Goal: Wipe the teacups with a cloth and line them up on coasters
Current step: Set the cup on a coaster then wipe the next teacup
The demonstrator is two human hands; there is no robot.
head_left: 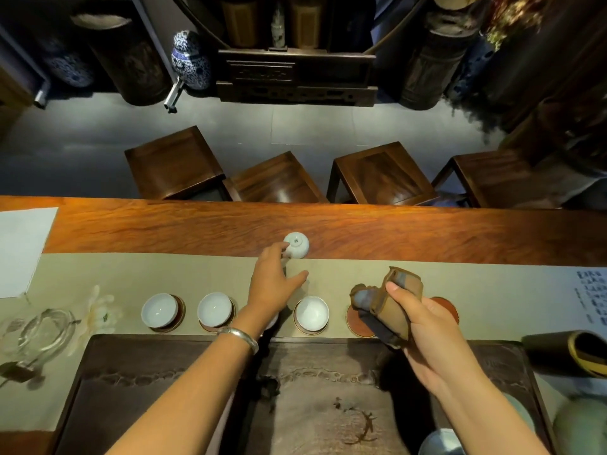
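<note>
Nearest, dark tea tray. Beyond its far edge, a row on coasters: upright teacups, possibly another hidden under the wrist; bare coaster at right. Right hand above that coaster, grip pinching folded cloth. Left hand farther out, fingers spread, touching an upturned teacup unwiped, off-row. Judged past halfway.

Bare runner behind cup row; upturned cup beyond.
</note>
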